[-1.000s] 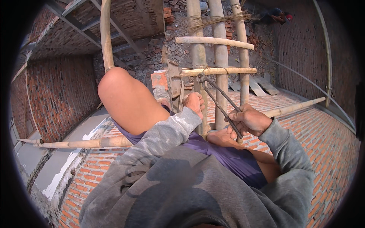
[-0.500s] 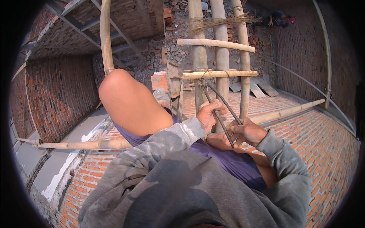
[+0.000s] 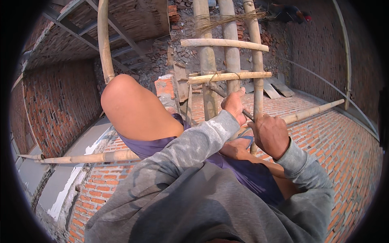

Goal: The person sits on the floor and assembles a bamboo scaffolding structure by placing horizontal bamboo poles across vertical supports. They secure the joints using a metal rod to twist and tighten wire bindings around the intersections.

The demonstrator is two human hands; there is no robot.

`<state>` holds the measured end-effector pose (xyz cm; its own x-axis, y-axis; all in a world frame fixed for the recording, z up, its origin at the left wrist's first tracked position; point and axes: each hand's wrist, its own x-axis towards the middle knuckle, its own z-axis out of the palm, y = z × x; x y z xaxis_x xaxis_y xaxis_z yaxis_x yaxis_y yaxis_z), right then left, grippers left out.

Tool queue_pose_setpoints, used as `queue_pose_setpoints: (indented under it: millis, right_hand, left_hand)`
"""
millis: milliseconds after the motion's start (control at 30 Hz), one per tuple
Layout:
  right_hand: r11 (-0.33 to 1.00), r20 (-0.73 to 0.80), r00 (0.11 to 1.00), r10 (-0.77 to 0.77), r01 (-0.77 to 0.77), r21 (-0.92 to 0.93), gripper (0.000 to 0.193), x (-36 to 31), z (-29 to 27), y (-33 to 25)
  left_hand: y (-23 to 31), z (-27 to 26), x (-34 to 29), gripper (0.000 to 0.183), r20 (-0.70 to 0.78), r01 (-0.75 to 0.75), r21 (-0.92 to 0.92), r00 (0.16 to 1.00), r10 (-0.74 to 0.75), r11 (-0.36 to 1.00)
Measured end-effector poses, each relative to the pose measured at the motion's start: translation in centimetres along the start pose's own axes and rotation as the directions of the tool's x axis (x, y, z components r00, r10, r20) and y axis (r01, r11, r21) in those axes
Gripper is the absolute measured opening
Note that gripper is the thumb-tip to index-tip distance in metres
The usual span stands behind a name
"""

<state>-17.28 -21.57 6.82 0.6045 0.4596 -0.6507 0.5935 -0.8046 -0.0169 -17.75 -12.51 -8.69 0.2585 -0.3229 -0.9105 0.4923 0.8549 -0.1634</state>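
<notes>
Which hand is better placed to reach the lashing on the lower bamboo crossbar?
Left hand, likely: it sits higher on the dark strip, just below the lower bamboo crossbar. Right hand grips farther down.

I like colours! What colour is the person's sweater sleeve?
Grey: the grey sweater sleeve shows best in the head view.

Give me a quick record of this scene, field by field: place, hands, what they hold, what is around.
Place: bamboo scaffold high beside brick walls
Left hand: gripping a thin dark strip
Right hand: closed on the same strip, lower down
Strip's far end: at the horizontal bamboo pole, where it crosses the upright poles
Also seen: raised bare knee, grey sleeves
</notes>
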Motion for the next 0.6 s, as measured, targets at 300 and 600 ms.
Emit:
queue_pose_setpoints:
  millis: [300, 600]
  right_hand:
    - [0.670, 0.257, 0.966, -0.005, -0.188, 0.718, 0.035, 0.6, 1.3, 3.7]
    - [0.325, 0.468, 0.875, -0.124, -0.410, 0.852, 0.036, 1.4, -1.4, 6.9]
  left_hand:
    - [-1.4, -4.5, 0.4, 0.050, 0.355, -0.049, -0.176, 0.928, 0.110, 0.983]
    - [-2.8, -5.2, -0.8, 0.052, 0.430, 0.123, -0.060, 0.899, -0.085, 0.991]
